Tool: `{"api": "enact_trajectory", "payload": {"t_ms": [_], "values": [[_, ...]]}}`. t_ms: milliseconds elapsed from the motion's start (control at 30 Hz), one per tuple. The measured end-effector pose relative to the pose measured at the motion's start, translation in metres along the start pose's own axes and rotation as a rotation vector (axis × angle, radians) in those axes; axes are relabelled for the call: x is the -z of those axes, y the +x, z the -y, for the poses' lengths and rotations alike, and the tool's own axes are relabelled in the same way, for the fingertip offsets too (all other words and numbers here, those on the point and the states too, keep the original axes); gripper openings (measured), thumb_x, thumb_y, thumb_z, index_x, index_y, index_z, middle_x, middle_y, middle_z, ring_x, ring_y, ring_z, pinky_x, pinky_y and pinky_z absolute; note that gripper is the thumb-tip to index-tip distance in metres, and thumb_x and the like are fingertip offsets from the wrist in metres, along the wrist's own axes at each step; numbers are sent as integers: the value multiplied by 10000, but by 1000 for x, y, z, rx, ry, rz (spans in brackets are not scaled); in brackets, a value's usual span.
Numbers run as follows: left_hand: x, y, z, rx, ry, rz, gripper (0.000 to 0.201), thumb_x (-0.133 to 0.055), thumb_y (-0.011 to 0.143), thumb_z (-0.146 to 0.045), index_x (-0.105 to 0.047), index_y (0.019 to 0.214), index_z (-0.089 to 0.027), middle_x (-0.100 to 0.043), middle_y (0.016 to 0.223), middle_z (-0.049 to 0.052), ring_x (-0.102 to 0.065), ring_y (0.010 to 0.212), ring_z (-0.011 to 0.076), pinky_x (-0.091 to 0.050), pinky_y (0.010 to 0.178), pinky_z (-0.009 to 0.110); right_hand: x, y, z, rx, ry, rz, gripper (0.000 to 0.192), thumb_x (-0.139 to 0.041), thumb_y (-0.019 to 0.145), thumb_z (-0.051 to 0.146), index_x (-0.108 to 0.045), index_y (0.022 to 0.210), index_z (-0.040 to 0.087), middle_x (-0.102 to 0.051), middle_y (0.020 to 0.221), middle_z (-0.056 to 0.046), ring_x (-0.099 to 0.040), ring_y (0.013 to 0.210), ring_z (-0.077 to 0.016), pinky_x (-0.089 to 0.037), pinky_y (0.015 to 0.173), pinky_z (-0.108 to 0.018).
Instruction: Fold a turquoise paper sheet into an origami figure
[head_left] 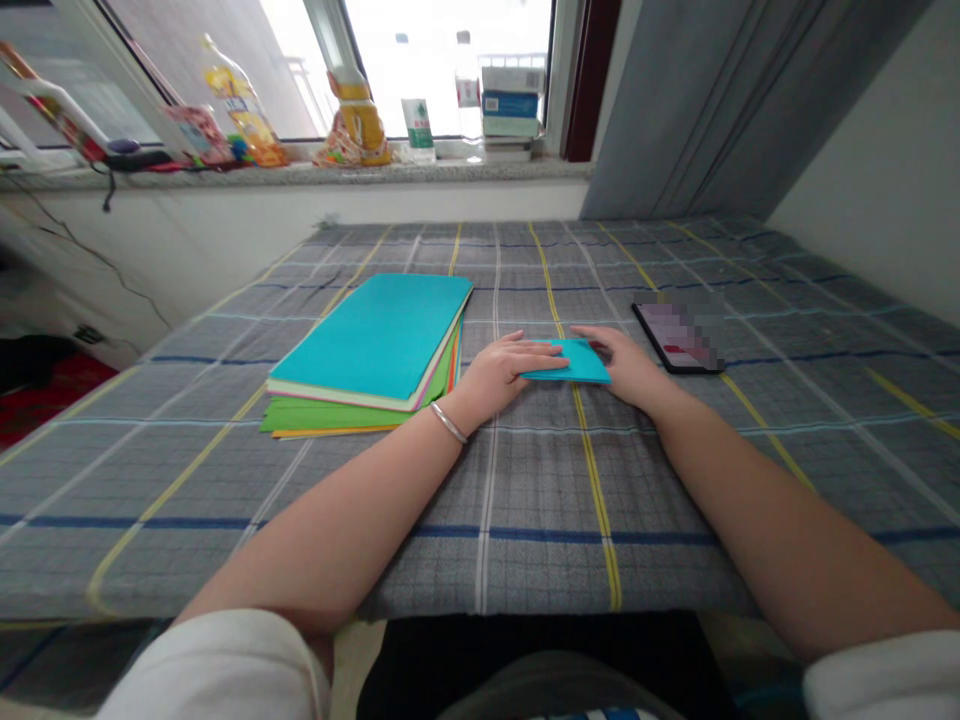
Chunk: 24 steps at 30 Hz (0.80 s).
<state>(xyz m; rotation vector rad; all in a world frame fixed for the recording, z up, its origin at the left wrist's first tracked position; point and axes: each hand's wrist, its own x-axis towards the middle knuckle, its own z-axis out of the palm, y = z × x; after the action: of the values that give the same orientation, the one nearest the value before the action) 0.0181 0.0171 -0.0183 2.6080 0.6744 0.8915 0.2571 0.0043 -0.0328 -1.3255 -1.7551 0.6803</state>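
A small folded piece of teal paper (pixel 576 362) lies flat on the grey plaid cloth (pixel 525 500). My left hand (pixel 502 372) rests on its left edge, fingers stretched over the paper, a silver bracelet on the wrist. My right hand (pixel 624 362) presses down on its right side with the fingers laid flat. Left of my left hand sits a stack of coloured paper sheets (pixel 371 350), teal on top, green and orange below.
A phone (pixel 679 335) lies on the cloth to the right of my right hand. Bottles, boxes and packets (pixel 360 120) line the windowsill at the back. A grey curtain (pixel 712 100) hangs at the back right. Cables run down the left wall.
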Motion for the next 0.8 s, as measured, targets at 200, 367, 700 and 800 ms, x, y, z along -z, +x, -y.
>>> {"api": "enact_trajectory", "payload": {"t_ms": [200, 367, 700, 800], "values": [[-2, 1, -2, 76, -45, -84, 272, -618, 851, -122, -738, 1044, -271, -740, 1103, 10, -592, 1213, 195, -434, 1074, 421, 8, -2, 6, 48, -145, 5, 292, -657, 757, 164, -778, 983, 304, -703, 1189, -18, -610, 1164, -252, -424, 1069, -458], [2, 1, -2, 187, 28, -269, 209, -633, 868, -167, -742, 1028, -244, -748, 1047, 29, -626, 1111, 184, -454, 1031, 369, 8, -5, 10, -40, -160, -113, 244, -614, 811, 225, -780, 979, 282, -750, 1065, -17, -667, 1047, -235, -473, 993, -413], [7, 1, 4, 433, -92, -323, 225, -571, 910, -313, -737, 994, -186, -741, 988, 32, -648, 937, 192, -464, 880, 290, 9, 0, 16, -107, 129, -304, 181, -684, 750, 402, -675, 804, 230, -697, 801, -30, -645, 790, -198, -509, 738, -332], [8, 2, 3, 473, -177, -334, 280, -495, 941, -335, -695, 843, -165, -714, 858, 14, -627, 832, 169, -457, 785, 257, 9, 1, 20, -184, 290, -305, 263, -649, 769, 504, -609, 769, 244, -661, 751, -30, -617, 706, -180, -509, 667, -311]]}}
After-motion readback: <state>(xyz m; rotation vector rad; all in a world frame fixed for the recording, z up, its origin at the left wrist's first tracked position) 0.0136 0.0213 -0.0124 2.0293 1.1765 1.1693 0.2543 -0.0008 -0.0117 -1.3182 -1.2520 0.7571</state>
